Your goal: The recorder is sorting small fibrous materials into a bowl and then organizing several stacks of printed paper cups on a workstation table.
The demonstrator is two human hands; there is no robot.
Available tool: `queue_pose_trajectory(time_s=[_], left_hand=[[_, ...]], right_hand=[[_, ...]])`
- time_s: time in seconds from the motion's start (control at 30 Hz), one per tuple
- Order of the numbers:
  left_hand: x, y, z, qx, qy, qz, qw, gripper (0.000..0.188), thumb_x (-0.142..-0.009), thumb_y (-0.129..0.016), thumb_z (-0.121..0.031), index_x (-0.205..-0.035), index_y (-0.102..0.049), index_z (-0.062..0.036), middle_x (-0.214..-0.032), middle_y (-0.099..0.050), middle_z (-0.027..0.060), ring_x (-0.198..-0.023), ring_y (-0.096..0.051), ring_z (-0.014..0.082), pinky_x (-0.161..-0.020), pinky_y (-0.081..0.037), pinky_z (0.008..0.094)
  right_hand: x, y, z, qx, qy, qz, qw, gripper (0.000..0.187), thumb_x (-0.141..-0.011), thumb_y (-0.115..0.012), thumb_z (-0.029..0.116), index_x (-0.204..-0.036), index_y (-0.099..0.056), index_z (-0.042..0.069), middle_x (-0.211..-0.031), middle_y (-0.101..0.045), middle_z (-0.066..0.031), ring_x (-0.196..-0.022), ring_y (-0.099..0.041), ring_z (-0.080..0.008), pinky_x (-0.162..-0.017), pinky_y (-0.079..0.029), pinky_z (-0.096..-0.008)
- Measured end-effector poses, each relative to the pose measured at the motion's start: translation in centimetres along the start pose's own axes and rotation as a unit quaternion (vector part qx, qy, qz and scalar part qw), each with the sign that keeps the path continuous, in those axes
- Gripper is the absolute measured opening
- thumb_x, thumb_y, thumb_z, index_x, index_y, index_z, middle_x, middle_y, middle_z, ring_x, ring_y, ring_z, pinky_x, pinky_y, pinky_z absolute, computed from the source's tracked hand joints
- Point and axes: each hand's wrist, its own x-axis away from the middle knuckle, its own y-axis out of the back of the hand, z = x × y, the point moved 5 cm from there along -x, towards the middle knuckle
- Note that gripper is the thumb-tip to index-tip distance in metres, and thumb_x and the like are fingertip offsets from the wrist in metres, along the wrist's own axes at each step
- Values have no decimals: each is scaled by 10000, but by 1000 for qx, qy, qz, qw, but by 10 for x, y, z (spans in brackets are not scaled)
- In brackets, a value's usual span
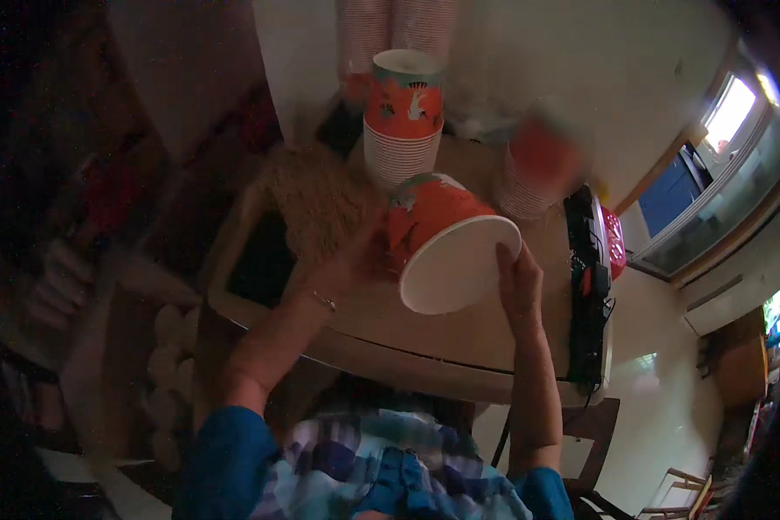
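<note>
Over the table, both my hands hold a tilted orange-red paper tub (442, 217) with a printed pattern and a greenish band at its base. Its wide white mouth faces me. My left hand (360, 247) is against the tub's left side, fingers partly hidden in shadow. The right edge of the rim is gripped by my right hand (520, 277), with the thumb on the inner side. Just behind stands a tall stack of matching tubs (403, 117), nested upside down, with many white rims showing below the top one. A second stack (537, 165), blurred, stands to the right.
The pale wooden table (390, 316) has a curved front edge. A brown fibrous mat (316, 191) lies on its left. A black power strip with cables (588, 286) runs along the right edge, beside a red plastic item (614, 243). More nested stacks (394, 30) rise at the back wall.
</note>
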Motion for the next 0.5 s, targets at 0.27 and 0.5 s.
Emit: queue_pose_trajectory(time_s=[0.27,0.5], left_hand=[[-6,-9,36,245,187,434,847,613,-904,-421,-608,-1246,-528,-111,-1079,-623,66,-824,-637,162,-660,-539,336],[20,4,51,-294,-17,12,956,478,-942,-435,-474,-1194,-534,-80,-948,-613,57,-683,-597,135,-616,-540,276]], right_hand=[[29,4,11,-86,-189,-18,978,258,-952,-520,184,-1186,-525,77,-840,-629,-66,-610,-558,-117,-480,-469,-278],[49,19,14,-21,-227,-20,974,273,-917,-594,157,-1151,-531,31,-853,-640,-91,-660,-570,-107,-571,-466,-261]])
